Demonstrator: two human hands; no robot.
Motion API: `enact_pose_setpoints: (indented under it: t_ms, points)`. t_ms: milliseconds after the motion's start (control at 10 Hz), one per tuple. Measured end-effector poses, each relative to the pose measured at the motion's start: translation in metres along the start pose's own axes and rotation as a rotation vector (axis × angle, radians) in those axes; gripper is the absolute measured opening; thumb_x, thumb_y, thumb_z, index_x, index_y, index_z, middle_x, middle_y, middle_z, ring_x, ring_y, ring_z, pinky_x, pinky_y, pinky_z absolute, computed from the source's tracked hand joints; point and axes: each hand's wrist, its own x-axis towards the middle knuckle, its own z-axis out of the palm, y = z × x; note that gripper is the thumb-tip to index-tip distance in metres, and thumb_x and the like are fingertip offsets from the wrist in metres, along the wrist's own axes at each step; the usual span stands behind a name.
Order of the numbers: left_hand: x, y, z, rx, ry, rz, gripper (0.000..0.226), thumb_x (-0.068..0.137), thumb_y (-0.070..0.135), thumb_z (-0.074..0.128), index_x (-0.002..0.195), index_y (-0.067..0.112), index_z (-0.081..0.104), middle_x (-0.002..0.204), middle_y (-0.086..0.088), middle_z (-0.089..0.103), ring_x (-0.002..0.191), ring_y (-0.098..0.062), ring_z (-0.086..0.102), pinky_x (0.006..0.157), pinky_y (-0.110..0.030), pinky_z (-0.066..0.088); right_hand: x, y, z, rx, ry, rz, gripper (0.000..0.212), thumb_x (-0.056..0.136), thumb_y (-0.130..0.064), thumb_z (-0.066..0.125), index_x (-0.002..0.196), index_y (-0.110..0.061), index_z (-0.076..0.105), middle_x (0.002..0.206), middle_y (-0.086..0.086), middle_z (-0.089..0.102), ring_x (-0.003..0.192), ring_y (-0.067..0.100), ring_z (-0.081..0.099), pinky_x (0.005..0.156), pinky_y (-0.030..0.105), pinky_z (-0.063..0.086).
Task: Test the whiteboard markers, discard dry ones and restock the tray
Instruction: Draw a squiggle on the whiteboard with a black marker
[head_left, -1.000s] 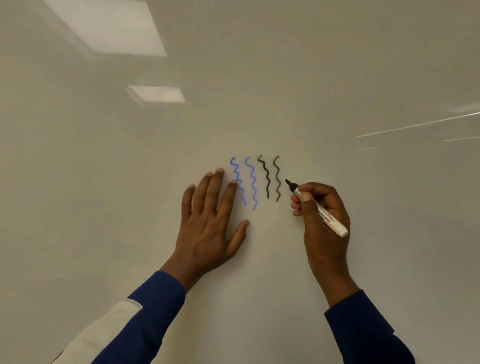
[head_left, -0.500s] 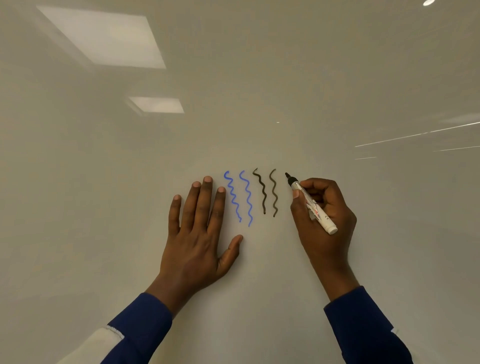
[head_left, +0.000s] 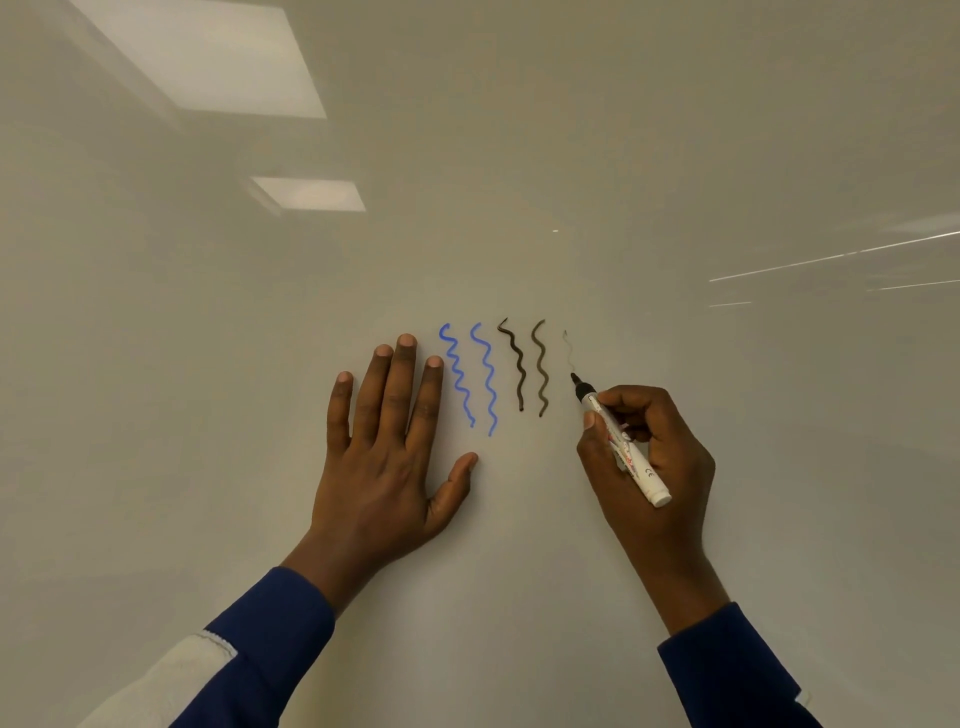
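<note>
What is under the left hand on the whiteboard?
The left hand lies flat on the whiteboard, beside the blue squiggles. Whatever is beneath the palm is covered.

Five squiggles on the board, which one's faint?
The rightmost squiggle, just above the marker tip: thin, pale grey. The two blue and two black ones left of it are bold.

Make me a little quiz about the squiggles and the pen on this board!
1. How many blue squiggles are on the whiteboard?
2. True or false: the left hand holds the marker.
3. Is the newest line, by the marker tip, A) bold or B) faint?

Key: 1) two. 2) False, the right hand holds it; the left lies flat. 3) B.
</note>
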Motion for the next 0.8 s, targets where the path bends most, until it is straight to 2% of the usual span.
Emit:
enact_pose_setpoints:
  t_ms: [100, 300, 500, 800]
  points:
    - [0.000, 0.000, 0.000, -0.003, -0.001, 0.003, 0.087, 0.093, 0.056, 0.051, 0.157, 0.005, 0.025, 0.166, -0.019, 0.015, 0.155, -0.034, 0.012, 0.122, -0.058, 0.016, -0.007, 0.002, -0.003, -0.018, -0.016, 0.006, 0.017, 0.087, -0.019, 0.073, 0.101, -0.014, 0.066, 0.091, -0.012, 0.065, 0.079, 0.009, 0.062, 0.073, 0.011, 0.049]
    - [0.000, 0.000, -0.001, -0.004, -0.001, 0.002, 0.086, 0.094, 0.057, 0.049, 0.158, 0.005, 0.025, 0.166, -0.020, 0.015, 0.155, -0.034, 0.011, 0.122, -0.058, 0.017, -0.018, 0.001, -0.011, -0.006, -0.028, 0.050, 0.015, 0.087, -0.019, 0.073, 0.098, -0.012, 0.066, 0.085, -0.006, 0.067, 0.073, 0.014, 0.063, 0.066, 0.017, 0.052]
    - [0.000, 0.000, -0.001, -0.010, 0.000, 0.000, 0.084, 0.095, 0.057, 0.046, 0.158, 0.006, 0.024, 0.166, -0.019, 0.014, 0.155, -0.034, 0.011, 0.122, -0.059, 0.016, 0.011, -0.006, -0.012, 0.050, 0.041, 0.035, 0.016, 0.091, -0.015, 0.075, 0.102, -0.011, 0.065, 0.089, -0.008, 0.067, 0.075, 0.008, 0.066, 0.065, 0.015, 0.053]
    - [0.000, 0.000, 0.001, -0.014, -0.005, 0.004, 0.087, 0.093, 0.056, 0.051, 0.158, 0.005, 0.024, 0.166, -0.019, 0.014, 0.155, -0.034, 0.011, 0.122, -0.058, 0.015, 0.028, -0.006, 0.003, 0.050, 0.007, 0.018, 0.015, 0.091, -0.011, 0.074, 0.102, -0.010, 0.064, 0.086, -0.004, 0.067, 0.072, 0.013, 0.064, 0.061, 0.018, 0.052]
